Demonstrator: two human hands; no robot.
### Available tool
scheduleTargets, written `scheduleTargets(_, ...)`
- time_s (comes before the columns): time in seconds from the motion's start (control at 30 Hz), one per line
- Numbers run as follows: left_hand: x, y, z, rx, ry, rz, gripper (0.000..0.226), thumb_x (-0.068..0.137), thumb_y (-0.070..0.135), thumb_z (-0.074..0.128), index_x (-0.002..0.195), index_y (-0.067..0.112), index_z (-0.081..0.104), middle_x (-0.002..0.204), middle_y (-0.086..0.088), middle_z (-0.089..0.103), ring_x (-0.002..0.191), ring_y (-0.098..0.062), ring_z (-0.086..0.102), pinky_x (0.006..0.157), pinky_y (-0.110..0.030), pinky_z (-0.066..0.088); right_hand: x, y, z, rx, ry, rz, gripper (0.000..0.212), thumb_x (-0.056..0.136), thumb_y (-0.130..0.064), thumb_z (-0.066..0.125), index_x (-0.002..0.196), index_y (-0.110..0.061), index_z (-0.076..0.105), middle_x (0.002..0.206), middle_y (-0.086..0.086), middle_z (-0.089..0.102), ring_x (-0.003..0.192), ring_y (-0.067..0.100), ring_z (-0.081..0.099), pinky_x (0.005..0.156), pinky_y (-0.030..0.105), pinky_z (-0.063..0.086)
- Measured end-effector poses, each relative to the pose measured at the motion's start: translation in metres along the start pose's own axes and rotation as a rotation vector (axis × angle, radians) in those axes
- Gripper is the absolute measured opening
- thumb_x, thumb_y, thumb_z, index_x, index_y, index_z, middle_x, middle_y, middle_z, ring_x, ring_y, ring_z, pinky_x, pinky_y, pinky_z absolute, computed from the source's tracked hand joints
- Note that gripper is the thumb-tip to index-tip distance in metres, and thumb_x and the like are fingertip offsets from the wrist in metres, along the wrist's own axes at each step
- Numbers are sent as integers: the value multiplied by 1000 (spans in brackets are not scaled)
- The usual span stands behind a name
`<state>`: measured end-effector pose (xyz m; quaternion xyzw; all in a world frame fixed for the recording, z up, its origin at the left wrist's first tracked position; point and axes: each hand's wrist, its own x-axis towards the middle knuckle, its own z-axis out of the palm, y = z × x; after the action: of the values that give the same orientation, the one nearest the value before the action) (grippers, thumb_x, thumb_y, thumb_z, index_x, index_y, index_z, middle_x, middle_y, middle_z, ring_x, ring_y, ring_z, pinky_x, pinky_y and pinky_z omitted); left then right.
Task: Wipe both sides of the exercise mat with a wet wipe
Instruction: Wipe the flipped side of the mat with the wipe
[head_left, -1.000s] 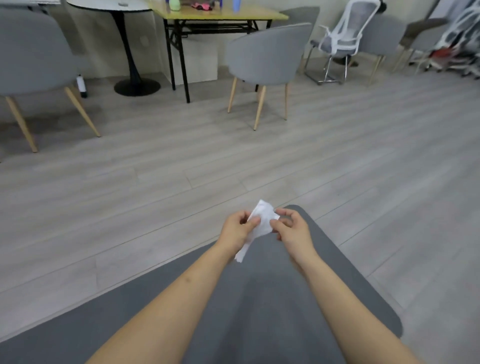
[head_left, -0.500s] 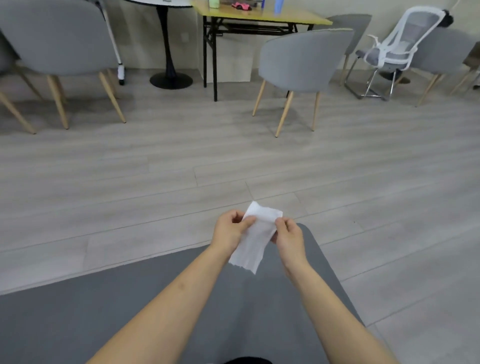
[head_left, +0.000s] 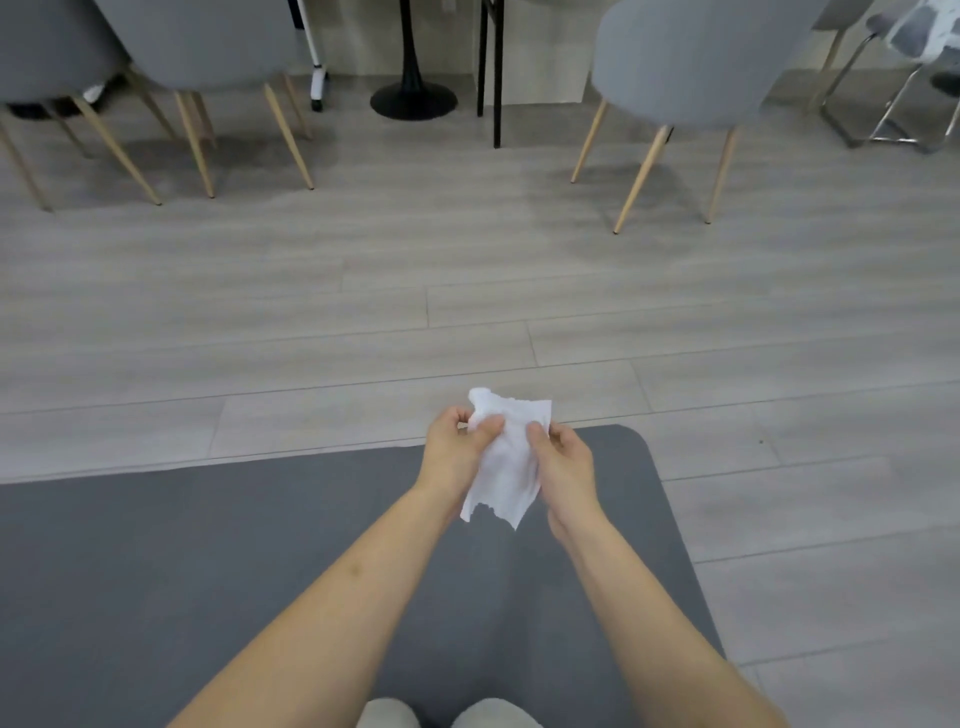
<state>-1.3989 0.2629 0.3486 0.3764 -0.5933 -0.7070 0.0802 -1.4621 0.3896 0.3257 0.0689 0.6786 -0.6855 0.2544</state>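
Observation:
A dark grey exercise mat (head_left: 156, 561) lies flat on the wooden floor and fills the lower part of the view, with a rounded corner at the far right. Above its far edge I hold a white wet wipe (head_left: 506, 462), crumpled and partly unfolded, its lower end hanging loose. My left hand (head_left: 457, 447) pinches the wipe's upper left part. My right hand (head_left: 563, 462) pinches its right side. Both hands are in the air above the mat, and the wipe is clear of it.
Grey upholstered chairs with wooden legs stand across the floor at the far left (head_left: 197, 62) and far right (head_left: 691, 67). A black pedestal table base (head_left: 413, 101) and black table legs (head_left: 491, 73) are between them. Light slippers (head_left: 447, 714) show at the bottom edge.
The wipe has been opened out further between my hands. The view has tilted down, so more of the mat and less of the room shows.

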Motion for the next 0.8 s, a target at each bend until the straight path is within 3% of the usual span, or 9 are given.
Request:
scheduleTargets(0.13,0,-21,1,55,18,94,28,90,22,73,107,22,51,103,-15,73,93,-31,72,81,-51,60,-2,12,-5,-68,157,-87,16,103,-19,53,99,-9,65,91,7,70,79,16,62,73,32,52)
scheduleTargets(0.27,10,-44,10,85,41,106,36,98,13,62,111,42,46,98,-11,71,80,-19,67,66,-37,54,4,26,-17,-154,244,-134,19,104,-23,51,93,-13,63,77,0,60,64,7,50,64,27,45)
scheduleTargets(0.33,16,-53,14,104,41,109,35,100,13,59,113,43,48,98,-8,68,78,-16,61,60,-29,51,7,35,-22,-194,272,-145,20,104,-26,51,92,-16,62,75,-3,57,61,6,47,63,25,43)
scheduleTargets(0.43,26,-65,17,125,27,106,29,101,11,56,98,40,59,91,-2,60,75,-17,52,49,-27,45,12,44,-29,-263,312,-139,19,103,-29,52,90,-20,62,74,-6,58,61,4,48,63,25,44)
scheduleTargets(0.53,42,-72,16,174,14,93,24,100,11,58,89,30,68,92,9,67,82,-15,58,66,-22,48,16,50,-30,-319,350,-122,18,102,-32,53,89,-24,63,74,-8,63,64,7,54,65,27,46)
scheduleTargets(0.6,55,-77,13,214,-31,57,21,100,16,59,93,31,70,98,8,72,93,-16,66,77,-29,57,19,52,-29,-349,382,-108,19,102,-33,52,89,-25,63,76,-7,66,67,8,57,65,27,47)
scheduleTargets(0.7,69,-88,9,289,-163,41,16,101,26,60,113,35,66,114,7,69,97,-14,67,88,-40,60,28,51,-27,-396,429,-101,19,104,-34,51,90,-27,62,77,-7,66,65,3,56,65,27,47)
scheduleTargets(0.8,75,-99,8,386,-262,107,37,100,27,63,136,27,57,124,18,53,80,-1,57,91,-34,55,38,51,-26,-440,435,-103,20,104,-35,49,90,-28,62,72,-11,64,63,2,55,63,26,47)
